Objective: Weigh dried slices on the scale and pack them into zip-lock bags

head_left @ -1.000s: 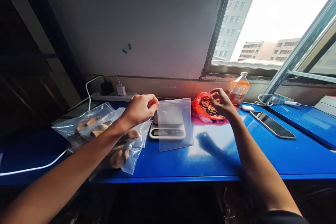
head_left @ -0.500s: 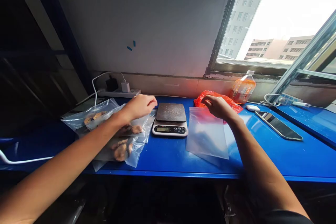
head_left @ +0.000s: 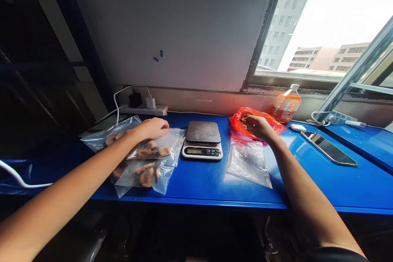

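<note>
My left hand (head_left: 154,128) rests over the upper edge of a pile of clear plastic bags (head_left: 170,172), its fingers curled together; whether it grips a bag is hidden. Brown dried slices (head_left: 147,176) show inside these bags. My right hand (head_left: 258,126) reaches to the mouth of a red plastic bag (head_left: 236,123), fingers bent together at the brown pieces in it; what they hold, if anything, cannot be made out. Below lies a flat clear bag (head_left: 249,163) without visible contents. Between my hands stands a digital kitchen scale (head_left: 203,133) with dusty crumbs on its plate.
An orange drink bottle (head_left: 287,104) stands behind the red bag. A phone (head_left: 328,149) and a white earbud case (head_left: 297,127) lie at the right. A power strip (head_left: 144,109) with chargers sits at the back left. The blue table (head_left: 208,190) ends at a front edge.
My left hand has moved slightly down and left over the bags. My right hand has gone to the red bag, whose mouth now shows; the clear bag below it now lies flat.
</note>
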The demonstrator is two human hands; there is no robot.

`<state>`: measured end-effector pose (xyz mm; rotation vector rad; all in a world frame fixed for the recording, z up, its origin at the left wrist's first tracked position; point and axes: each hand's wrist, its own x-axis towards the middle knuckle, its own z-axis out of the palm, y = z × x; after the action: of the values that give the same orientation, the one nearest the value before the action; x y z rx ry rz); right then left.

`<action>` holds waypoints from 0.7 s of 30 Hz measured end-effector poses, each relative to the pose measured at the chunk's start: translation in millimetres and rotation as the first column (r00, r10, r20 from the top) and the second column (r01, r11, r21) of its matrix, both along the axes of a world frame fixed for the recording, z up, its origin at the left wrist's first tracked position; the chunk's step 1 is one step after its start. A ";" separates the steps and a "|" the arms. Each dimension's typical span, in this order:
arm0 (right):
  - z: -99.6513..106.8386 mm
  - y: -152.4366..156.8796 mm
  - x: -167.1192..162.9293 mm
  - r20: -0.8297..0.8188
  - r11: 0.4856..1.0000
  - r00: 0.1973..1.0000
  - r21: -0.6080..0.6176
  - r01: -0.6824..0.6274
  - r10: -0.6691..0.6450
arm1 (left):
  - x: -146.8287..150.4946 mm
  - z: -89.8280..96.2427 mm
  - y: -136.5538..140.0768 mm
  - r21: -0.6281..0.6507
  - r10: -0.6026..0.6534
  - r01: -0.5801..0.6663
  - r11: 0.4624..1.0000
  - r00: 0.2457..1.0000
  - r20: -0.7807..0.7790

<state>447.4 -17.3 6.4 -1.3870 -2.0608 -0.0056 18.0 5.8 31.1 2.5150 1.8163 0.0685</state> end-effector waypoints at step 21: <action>20.9 -56.0 -107.1 -0.727 0.751 0.590 -0.157 -0.642 0.352 | 113.5 43.0 -103.5 0.456 -0.487 0.518 0.723 0.851 -0.194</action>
<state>340.4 -73.3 27.3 -0.7446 -1.7812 1.0842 131.5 -97.7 74.0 3.3141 1.1519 0.5060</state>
